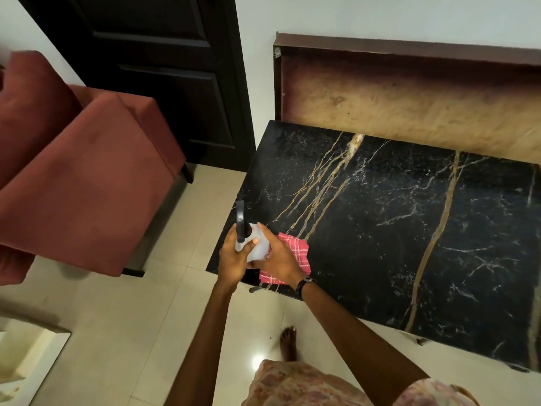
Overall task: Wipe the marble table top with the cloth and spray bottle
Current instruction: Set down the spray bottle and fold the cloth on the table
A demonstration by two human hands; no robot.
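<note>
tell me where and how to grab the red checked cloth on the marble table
Pinch the cloth's free right edge, coming from above and from the right. It lies flat at the near left corner of the marble table top, and its left part is hidden under the right hand, which holds the spray bottle with the left hand. Only that right edge looks exposed and liftable.

From where I stand, nothing here can be read. The spray bottle (255, 244) shows only a plain white body and a dark trigger head, with no label or brand facing out. The cloth (295, 253) carries a red and white check, no lettering. The marble table top (380, 224) bears only veins.
</note>
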